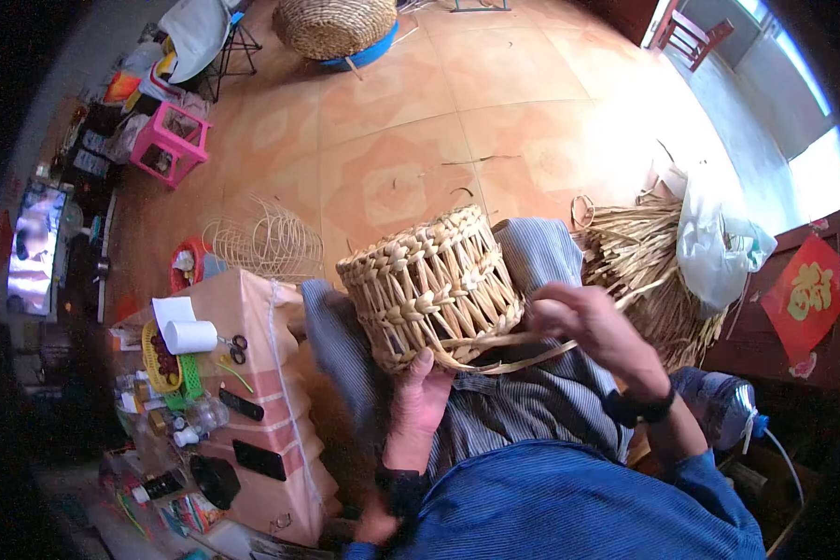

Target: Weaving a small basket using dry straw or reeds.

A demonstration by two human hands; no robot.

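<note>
A woven straw basket (pixel 429 285) with braided bands and open slanted ribs rests tilted on my lap. My left hand (pixel 417 401) grips its near lower edge, thumb on the outside and the other fingers mostly hidden beneath. From that same edge, loose flat straw strands (pixel 518 362) run out to the right. My right hand (pixel 588 327) is just right of the basket, fingers curled closed around a strand and slightly blurred. A bit of straw sticks out beyond its knuckles.
A large bundle of dry straw (pixel 635 252) lies on the right beside a plastic bag (pixel 714 233). The covered table (pixel 261 355) at left holds scissors (pixel 239 349), phones (pixel 259 459) and a paper roll (pixel 191 337). Beyond stand a wire coil (pixel 271 245), pink stool (pixel 170 142) and larger basket (pixel 336 26).
</note>
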